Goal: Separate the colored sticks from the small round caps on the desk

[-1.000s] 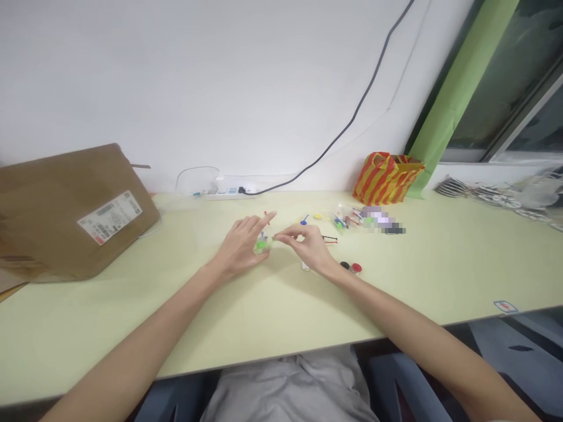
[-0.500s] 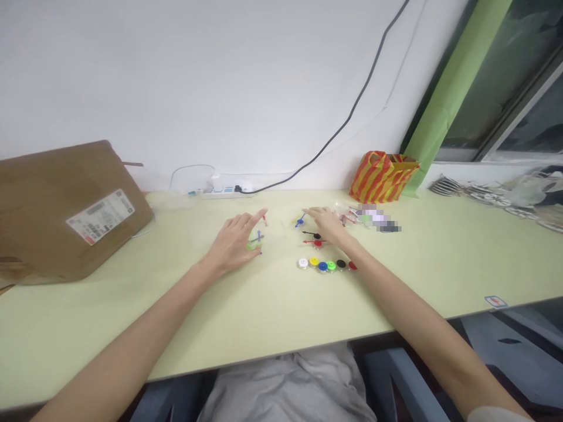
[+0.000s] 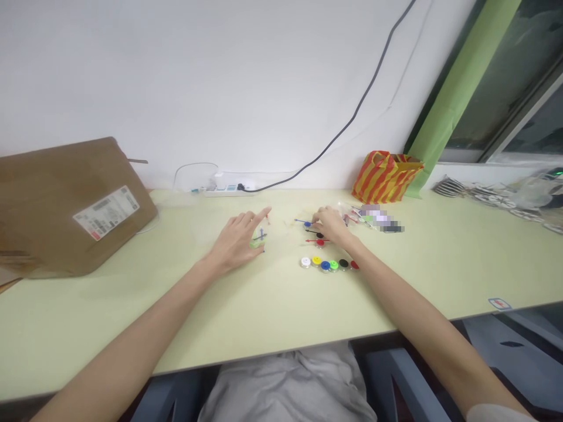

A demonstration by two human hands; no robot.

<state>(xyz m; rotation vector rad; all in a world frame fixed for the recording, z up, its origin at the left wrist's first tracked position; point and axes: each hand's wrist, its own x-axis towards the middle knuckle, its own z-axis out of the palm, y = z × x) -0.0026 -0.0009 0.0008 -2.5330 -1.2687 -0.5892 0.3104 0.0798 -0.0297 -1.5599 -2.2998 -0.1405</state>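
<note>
My left hand (image 3: 237, 241) rests on the table with fingers and thumb spread, holding nothing. Small blue and green plastic pieces (image 3: 260, 237) lie in the gap beside its palm, partly covered. A little red piece (image 3: 268, 218) shows past the fingertips. My right hand (image 3: 331, 225) has its fingers curled in a pinch at the right end of a blue arrow spinner (image 3: 307, 224). Just nearer to me lie a black arrow spinner (image 3: 319, 235) and a red arrow spinner (image 3: 320, 242), all three pointing left. Below them runs a row of round discs, among them a white disc (image 3: 305, 262) and a yellow disc (image 3: 316, 261).
A cardboard box (image 3: 65, 211) stands at the left. Along the wall are a power strip (image 3: 226, 190) and a black cable (image 3: 338, 135). A striped bag (image 3: 387, 177) stands at the back right, with plastic-wrapped pieces (image 3: 352, 218) in front of it.
The blue arrow spinner has turned from a slant to nearly level, in line with the black and red ones. My right fingers have curled in. My left hand stays almost still.
</note>
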